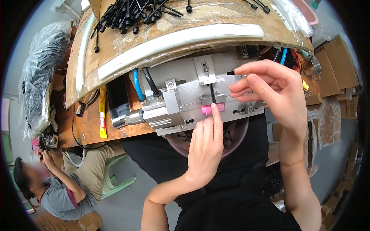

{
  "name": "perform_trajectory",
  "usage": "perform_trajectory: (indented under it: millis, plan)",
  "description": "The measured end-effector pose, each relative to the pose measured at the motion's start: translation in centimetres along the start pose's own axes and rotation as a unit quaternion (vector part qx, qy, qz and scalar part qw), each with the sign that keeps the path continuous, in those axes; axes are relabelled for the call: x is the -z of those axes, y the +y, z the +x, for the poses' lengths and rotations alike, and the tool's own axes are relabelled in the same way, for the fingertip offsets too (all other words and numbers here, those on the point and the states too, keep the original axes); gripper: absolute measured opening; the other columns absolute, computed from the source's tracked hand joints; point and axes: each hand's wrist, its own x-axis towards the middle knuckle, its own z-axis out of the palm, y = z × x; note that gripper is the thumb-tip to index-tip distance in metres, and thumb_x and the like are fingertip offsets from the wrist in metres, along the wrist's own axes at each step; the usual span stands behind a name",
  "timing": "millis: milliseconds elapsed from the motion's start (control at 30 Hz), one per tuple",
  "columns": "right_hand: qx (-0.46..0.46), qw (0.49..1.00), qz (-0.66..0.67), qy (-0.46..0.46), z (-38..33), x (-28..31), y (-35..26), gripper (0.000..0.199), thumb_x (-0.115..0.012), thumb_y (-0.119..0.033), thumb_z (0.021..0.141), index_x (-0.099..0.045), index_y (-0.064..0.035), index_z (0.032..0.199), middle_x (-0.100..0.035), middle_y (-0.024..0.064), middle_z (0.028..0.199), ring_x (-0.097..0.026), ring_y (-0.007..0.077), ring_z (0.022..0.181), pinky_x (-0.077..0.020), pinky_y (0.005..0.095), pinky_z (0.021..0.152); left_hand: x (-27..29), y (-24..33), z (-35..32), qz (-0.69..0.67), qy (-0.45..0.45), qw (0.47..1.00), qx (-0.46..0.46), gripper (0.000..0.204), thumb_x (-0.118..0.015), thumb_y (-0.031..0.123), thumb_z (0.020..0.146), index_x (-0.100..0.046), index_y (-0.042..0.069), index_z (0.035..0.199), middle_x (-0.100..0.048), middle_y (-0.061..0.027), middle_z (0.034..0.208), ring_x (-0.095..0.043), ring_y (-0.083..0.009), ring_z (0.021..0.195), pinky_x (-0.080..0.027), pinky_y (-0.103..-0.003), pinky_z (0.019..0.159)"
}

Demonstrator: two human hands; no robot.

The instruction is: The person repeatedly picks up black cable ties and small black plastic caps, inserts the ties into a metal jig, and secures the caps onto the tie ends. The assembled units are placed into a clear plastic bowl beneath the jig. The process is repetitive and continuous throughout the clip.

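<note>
The index fingertip of my left hand [207, 144] presses on the near end of a thin black rod [212, 92], beside a pink block [207, 109]. The other fingers of that hand are bent and hold nothing. The rod lies across a small metal holder [206, 99] on a grey metal fixture [154, 84], with its far end by a bracket [205, 70]. To the right, my right hand [275, 90] is raised above the fixture, open, thumb and fingers apart, with nothing visible between them. At the fixture's left is a pneumatic cylinder [158, 114].
A cardboard shelf [162, 52] with many black rods [129, 15] spans the far side. Blue and black hoses [138, 82] rise from the cylinder. Below the fixture, a translucent bowl [177, 142] holds black rods. Another person [65, 192] sits at the left, near a green stool [111, 177].
</note>
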Motion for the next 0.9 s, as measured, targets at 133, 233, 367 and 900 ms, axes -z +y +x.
perform_trajectory:
  millis: [133,233,367,900]
  plan:
    - [-0.009,0.998,0.028,0.049,-1.5,0.3,0.0,0.019,-0.061,-0.007,0.096,-0.066,0.0069,0.107,-0.071,0.0128,0.090,-0.071,0.0177,0.085,-0.0600,0.0280,0.075,0.0,0.3,0.1,0.045,-0.015,0.999,0.000,0.067,-0.058,-0.003,0.076,-0.039,-0.014,0.139,-0.049,-0.0084,0.090,-0.052,-0.0197,0.082,-0.048,-0.029,0.076]
    - [-0.015,0.997,0.038,0.065,-2.3,0.2,0.0,0.018,-0.060,-0.005,0.096,-0.066,0.0072,0.107,-0.070,0.0132,0.090,-0.071,0.0181,0.086,-0.0599,0.0278,0.075,0.6,0.6,0.4,0.061,-0.044,0.997,-0.005,0.067,-0.058,-0.002,0.077,-0.039,-0.014,0.139,-0.050,-0.0078,0.091,-0.052,-0.0191,0.082,-0.048,-0.028,0.077]
    - [0.002,0.996,0.051,0.074,-1.8,-0.5,0.3,0.014,-0.062,-0.002,0.094,-0.068,0.0070,0.102,-0.071,0.0115,0.089,-0.070,0.0165,0.084,-0.0587,0.0259,0.074,1.0,0.5,0.4,0.074,-0.060,0.995,-0.006,0.067,-0.058,0.001,0.077,-0.038,-0.014,0.140,-0.051,-0.0080,0.092,-0.053,-0.0192,0.085,-0.048,-0.027,0.082]
    - [0.353,0.782,-0.488,-0.163,18.8,-2.3,-0.9,0.022,-0.073,-0.009,0.077,-0.071,-0.0060,0.098,-0.067,0.0100,0.093,-0.064,0.0294,0.096,-0.0503,0.0415,0.086,9.1,-15.4,19.1,0.025,0.069,0.991,-0.109,0.019,-0.065,-0.005,0.078,-0.066,0.001,0.096,-0.062,-0.0129,0.094,-0.061,-0.0300,0.095,-0.049,-0.040,0.083]
